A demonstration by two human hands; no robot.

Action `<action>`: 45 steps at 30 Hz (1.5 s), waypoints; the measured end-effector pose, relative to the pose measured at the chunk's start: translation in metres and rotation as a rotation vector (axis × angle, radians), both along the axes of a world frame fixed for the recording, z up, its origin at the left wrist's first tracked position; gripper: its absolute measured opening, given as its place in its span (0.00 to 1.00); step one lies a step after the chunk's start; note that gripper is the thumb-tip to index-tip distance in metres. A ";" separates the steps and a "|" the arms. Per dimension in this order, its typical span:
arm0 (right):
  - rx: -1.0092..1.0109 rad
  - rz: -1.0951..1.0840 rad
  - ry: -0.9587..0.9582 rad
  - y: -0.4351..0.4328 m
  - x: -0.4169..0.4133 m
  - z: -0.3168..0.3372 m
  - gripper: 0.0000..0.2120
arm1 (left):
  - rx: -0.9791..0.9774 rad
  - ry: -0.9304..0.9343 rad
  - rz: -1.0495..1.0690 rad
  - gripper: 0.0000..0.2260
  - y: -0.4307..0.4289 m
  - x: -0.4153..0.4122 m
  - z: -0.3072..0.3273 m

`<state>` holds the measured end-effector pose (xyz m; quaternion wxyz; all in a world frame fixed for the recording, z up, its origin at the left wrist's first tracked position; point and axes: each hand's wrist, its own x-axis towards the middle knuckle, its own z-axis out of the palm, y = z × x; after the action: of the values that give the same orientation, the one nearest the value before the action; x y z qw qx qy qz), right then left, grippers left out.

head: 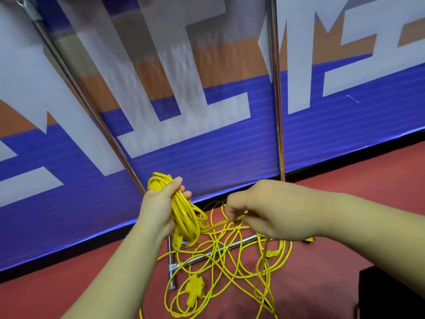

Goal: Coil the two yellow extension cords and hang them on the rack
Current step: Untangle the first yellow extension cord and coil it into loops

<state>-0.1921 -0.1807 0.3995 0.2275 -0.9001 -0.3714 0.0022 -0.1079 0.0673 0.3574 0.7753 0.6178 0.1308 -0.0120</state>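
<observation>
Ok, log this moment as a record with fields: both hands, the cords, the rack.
left hand: grips coiled cord
right hand: pinches a strand of loose cord
loose cord: tangled on red floor, across the rack's base bars
socket block: on floor, amid tangle
rack: nothing hung on visible poles

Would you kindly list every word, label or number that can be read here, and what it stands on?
No text can be read.
Banner: large white shapes, perhaps parts of letters, cut off by the frame; illegible.
Yellow socket block: no marking visible.
</observation>
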 end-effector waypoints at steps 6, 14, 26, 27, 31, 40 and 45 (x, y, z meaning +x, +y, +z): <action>0.209 -0.073 -0.142 -0.015 0.005 0.011 0.07 | 0.056 0.046 -0.136 0.07 -0.020 -0.007 -0.002; 0.446 -0.204 -0.093 -0.025 0.017 0.006 0.07 | 0.108 0.051 -0.486 0.12 -0.056 -0.031 -0.003; 0.767 -0.369 0.179 -0.047 0.041 -0.003 0.12 | -0.162 0.096 -0.720 0.12 -0.079 -0.047 0.004; 0.763 -0.376 0.199 -0.048 0.043 -0.005 0.12 | -0.174 0.082 -0.756 0.12 -0.079 -0.048 0.005; 0.763 -0.355 0.318 -0.051 0.046 -0.010 0.14 | -0.182 0.040 -0.907 0.18 -0.080 -0.055 0.007; 0.756 -0.239 0.582 -0.062 0.048 -0.012 0.12 | -0.290 -0.124 -0.754 0.16 -0.052 -0.048 0.045; 0.695 -0.285 0.578 -0.067 0.050 -0.021 0.10 | -0.349 -0.245 -0.601 0.18 -0.017 -0.032 0.063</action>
<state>-0.1425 -0.2476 0.3781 0.6073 -0.7752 -0.1445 0.0968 -0.1400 0.0505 0.4200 0.8408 0.4840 -0.1544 -0.1872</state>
